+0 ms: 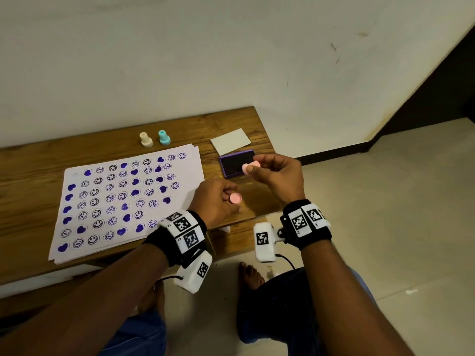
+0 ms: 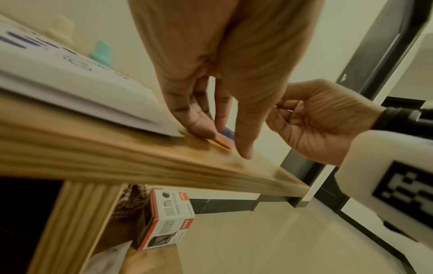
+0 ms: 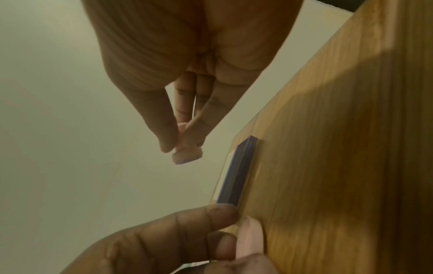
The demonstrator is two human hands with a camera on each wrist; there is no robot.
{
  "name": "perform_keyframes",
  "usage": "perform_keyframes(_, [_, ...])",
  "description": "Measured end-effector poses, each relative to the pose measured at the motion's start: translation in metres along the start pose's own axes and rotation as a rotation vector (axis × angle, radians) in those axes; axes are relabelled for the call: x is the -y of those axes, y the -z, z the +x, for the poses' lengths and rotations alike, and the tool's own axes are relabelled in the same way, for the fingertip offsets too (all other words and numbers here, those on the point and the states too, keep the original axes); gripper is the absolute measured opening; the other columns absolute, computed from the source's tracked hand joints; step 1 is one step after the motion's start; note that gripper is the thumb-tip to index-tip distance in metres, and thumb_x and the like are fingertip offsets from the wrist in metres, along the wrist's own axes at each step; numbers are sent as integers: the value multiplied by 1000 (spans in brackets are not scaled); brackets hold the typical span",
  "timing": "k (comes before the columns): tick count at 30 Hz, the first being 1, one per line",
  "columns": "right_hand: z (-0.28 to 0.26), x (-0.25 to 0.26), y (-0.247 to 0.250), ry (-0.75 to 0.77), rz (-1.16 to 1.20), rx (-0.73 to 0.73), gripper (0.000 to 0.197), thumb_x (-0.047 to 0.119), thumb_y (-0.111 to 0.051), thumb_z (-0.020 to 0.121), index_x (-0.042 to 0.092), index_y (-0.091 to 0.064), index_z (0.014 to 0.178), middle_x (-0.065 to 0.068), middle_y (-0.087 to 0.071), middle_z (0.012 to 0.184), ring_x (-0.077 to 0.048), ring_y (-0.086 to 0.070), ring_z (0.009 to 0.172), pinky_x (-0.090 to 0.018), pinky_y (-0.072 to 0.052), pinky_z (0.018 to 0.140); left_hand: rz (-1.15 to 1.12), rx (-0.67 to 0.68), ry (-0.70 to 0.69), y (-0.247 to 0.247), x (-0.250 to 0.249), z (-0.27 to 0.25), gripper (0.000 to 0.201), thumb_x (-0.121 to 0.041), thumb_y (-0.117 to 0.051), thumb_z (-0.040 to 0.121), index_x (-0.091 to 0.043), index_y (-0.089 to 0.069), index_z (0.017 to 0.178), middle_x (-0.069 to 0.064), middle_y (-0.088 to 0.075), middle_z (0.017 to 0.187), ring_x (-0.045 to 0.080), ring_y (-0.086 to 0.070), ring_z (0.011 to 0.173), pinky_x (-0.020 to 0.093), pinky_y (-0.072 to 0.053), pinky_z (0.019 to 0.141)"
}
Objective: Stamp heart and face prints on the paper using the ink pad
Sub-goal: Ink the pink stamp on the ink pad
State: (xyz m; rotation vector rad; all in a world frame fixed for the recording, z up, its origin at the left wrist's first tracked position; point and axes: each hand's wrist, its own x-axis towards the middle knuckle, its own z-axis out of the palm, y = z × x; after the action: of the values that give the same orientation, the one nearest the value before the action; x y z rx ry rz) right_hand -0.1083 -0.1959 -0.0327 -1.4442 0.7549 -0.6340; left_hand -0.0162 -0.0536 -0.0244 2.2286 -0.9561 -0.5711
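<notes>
A white paper sheet (image 1: 128,199) covered with purple heart and face prints lies on the wooden table (image 1: 33,173). The open purple ink pad (image 1: 235,164) sits to its right. My right hand (image 1: 257,167) pinches a small pink stamp (image 1: 249,167) just above the pad's near right corner; the right wrist view shows the pink stamp (image 3: 187,154) hanging from my fingertips (image 3: 167,144), clear of the ink pad (image 3: 239,170). My left hand (image 1: 228,197) rests on the table by the paper's right edge and pinches a round pink cap (image 1: 235,198), also seen as the pink cap (image 2: 220,141).
A cream stamp (image 1: 146,140) and a teal stamp (image 1: 164,137) stand behind the paper. A white lid or card (image 1: 230,141) lies behind the ink pad. The table's right edge is close to my right hand. A cardboard box (image 2: 166,218) sits on the floor under the table.
</notes>
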Motion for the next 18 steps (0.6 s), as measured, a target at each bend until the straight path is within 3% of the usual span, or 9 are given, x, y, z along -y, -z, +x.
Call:
perform_keyframes(4, [0,-2,0,4,-47,-15,27,11,-87,72,11,-77,97,-4,-78,93,-17,-75,90,-45,-61,85,12,16,-58,10,2,1,51,-30,-81,74,-15,-66,120,0,-67,106,7,-59,86,12,-42,66])
perform_keyframes(7, [0,-4,2,10,-69,-33,27,13,-86,74,10,-77,99,-4,-78,94,-18,-75,91,-45,-60,86,26,45,-68,23,6,11,47,-34,-77,77,-17,-65,119,-2,-65,106,8,-59,88,14,-42,66])
perform_keyframes(10, [2,-5,3,-1,-101,-45,30,18,-86,74,13,-77,102,0,-78,95,-15,-74,92,-43,-60,89,85,20,-67,33,7,30,50,-29,-76,77,-15,-63,123,3,-65,110,12,-59,91,19,-43,72])
perform_keyframes(13, [5,-3,0,0,-108,-49,29,19,-86,74,15,-77,102,2,-78,95,-14,-73,93,-41,-59,89,177,29,-54,36,6,48,65,-33,-79,73,-16,-56,131,4,-59,117,18,-58,101,25,-42,77])
perform_keyframes(18, [3,-3,-3,30,-143,-24,27,16,-85,75,15,-76,100,1,-77,96,-12,-73,92,-31,-60,85,344,70,-35,34,7,69,82,-40,-79,72,-14,-42,141,11,-46,137,28,-48,124,35,-41,98])
